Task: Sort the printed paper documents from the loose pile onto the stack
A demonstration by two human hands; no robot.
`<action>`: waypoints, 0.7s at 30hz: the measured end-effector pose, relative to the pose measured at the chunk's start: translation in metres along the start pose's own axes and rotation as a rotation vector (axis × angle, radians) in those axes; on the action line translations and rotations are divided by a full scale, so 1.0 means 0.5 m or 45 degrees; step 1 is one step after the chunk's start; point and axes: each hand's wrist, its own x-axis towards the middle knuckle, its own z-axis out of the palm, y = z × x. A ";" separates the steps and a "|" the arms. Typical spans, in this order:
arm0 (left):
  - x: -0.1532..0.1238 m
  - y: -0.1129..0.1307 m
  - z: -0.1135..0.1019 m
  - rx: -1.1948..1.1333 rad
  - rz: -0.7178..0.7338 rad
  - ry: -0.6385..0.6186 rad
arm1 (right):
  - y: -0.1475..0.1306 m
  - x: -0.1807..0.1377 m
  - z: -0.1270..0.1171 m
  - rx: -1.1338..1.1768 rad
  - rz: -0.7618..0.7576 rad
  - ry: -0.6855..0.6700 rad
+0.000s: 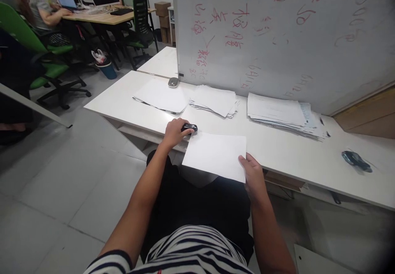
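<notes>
My left hand (175, 133) is closed around a small black stapler (190, 127), which sits at the upper left corner of the white paper (216, 152). Whether the corner lies between its jaws I cannot tell. With the thumb on top and the fingers beneath, my right hand (253, 174) grips the paper's right edge. The paper is held nearly flat over the front edge of the white desk (123, 97), and its visible face is blank. Whether it is one sheet or several does not show.
Paper piles lie along the desk: a left one (163, 95), a middle one (216, 99) and a thicker right one (274, 109). A computer mouse (173, 82) and a dark object (356, 161) rest there too. A whiteboard (277, 39) stands behind. Another person (46, 15) sits far left.
</notes>
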 end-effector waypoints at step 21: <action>0.000 0.002 -0.006 -0.038 0.018 -0.060 | 0.001 0.009 -0.005 0.057 0.071 0.082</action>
